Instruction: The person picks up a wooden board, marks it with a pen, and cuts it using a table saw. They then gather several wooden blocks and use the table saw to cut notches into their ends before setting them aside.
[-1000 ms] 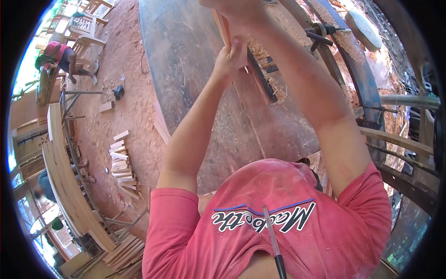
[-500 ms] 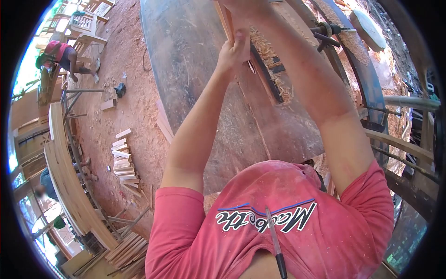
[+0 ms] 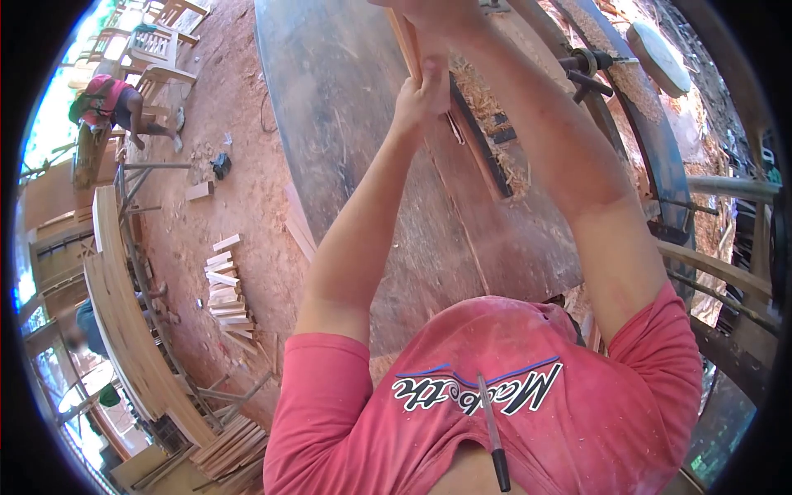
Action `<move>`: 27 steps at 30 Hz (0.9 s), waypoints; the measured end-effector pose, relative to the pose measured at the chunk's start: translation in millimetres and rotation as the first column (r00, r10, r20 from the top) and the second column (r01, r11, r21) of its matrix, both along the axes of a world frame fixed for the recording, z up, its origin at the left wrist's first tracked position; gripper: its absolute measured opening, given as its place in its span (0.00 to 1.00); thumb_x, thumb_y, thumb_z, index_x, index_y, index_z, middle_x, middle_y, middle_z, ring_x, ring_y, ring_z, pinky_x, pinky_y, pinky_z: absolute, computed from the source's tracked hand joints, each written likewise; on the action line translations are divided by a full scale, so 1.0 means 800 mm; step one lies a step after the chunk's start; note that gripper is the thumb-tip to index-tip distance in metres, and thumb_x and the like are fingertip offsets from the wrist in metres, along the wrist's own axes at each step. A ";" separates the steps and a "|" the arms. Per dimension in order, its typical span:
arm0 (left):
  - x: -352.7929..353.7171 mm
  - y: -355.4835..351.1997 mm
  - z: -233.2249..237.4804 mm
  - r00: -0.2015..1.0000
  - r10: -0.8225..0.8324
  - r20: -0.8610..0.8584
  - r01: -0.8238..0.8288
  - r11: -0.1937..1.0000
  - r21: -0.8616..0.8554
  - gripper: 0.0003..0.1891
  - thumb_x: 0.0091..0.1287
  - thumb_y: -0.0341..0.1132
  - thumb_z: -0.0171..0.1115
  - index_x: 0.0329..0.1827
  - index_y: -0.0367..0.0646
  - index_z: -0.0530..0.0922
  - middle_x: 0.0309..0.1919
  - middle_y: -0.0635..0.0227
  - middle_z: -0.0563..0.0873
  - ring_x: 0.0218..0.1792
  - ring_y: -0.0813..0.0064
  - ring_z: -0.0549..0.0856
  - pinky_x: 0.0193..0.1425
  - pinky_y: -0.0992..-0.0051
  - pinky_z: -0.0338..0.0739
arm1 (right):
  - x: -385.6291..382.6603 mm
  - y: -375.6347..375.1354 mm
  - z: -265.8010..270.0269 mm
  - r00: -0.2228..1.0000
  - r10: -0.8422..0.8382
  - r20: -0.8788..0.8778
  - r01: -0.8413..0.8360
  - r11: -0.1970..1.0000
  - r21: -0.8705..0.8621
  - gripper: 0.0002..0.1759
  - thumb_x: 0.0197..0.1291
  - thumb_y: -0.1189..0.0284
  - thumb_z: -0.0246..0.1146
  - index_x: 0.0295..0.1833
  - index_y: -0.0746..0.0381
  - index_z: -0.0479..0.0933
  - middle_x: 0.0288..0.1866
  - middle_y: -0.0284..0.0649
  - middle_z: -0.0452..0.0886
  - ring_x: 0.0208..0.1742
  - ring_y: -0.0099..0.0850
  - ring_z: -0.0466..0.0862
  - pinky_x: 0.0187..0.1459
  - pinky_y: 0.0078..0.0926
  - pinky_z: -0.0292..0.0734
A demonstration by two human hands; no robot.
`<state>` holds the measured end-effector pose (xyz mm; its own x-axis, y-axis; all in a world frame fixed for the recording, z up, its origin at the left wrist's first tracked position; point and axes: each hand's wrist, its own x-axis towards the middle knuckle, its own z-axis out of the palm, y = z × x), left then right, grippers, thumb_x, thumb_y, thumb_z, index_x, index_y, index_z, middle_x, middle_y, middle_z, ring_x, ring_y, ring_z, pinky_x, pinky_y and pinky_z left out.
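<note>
Both hands are at the top of the head view, over a dark wooden work surface (image 3: 330, 91). My left hand (image 3: 421, 99) is closed round the near end of a narrow wood strip (image 3: 405, 45), its thumb along the side. Farther up, my right hand (image 3: 437, 21) is on the same strip, partly cut off by the frame edge, its fingers mostly hidden. Beside the hands, a dark slot edge (image 3: 481, 144) runs through the surface, with wood shavings (image 3: 516, 161) along it.
A clamp with a dark handle (image 3: 587, 74) is at upper right. Short wood pieces (image 3: 227, 289) lie on the ground at left, near long planks (image 3: 136, 330). Another person in red (image 3: 103, 95) bends by wooden chairs (image 3: 157, 49). A second person (image 3: 89, 326) is partly hidden behind the planks.
The whole view has shifted slightly, with the scene moving right and down. Both hands keep their places on the strip.
</note>
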<state>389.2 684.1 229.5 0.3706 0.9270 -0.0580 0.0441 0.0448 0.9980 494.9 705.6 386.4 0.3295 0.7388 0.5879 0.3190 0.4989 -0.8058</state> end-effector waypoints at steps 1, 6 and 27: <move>0.001 0.001 0.001 1.000 0.004 0.012 -0.004 1.000 0.001 0.39 0.69 0.75 0.50 0.35 0.39 0.77 0.26 0.73 0.78 0.28 0.79 0.78 0.33 0.73 0.73 | 0.000 0.001 0.000 1.000 0.003 0.003 -0.003 1.000 -0.014 0.26 0.43 0.71 0.70 0.51 0.67 0.78 0.36 0.42 0.83 0.38 0.33 0.84 0.43 0.31 0.78; 0.005 0.008 0.004 1.000 0.026 0.012 -0.025 0.998 -0.053 0.38 0.70 0.74 0.49 0.35 0.40 0.77 0.25 0.74 0.76 0.28 0.79 0.77 0.32 0.73 0.72 | -0.001 0.009 0.001 0.998 0.054 -0.028 -0.054 0.999 0.000 0.29 0.42 0.71 0.70 0.55 0.67 0.77 0.37 0.41 0.83 0.38 0.31 0.83 0.43 0.30 0.78; 0.006 0.071 -0.035 0.999 0.010 -0.044 -0.012 0.998 -0.062 0.42 0.73 0.71 0.47 0.50 0.30 0.80 0.38 0.68 0.84 0.40 0.79 0.81 0.45 0.75 0.77 | 0.000 0.063 -0.014 0.995 -0.005 0.097 0.005 1.000 -0.004 0.28 0.42 0.67 0.74 0.51 0.66 0.78 0.38 0.38 0.85 0.40 0.29 0.85 0.46 0.29 0.79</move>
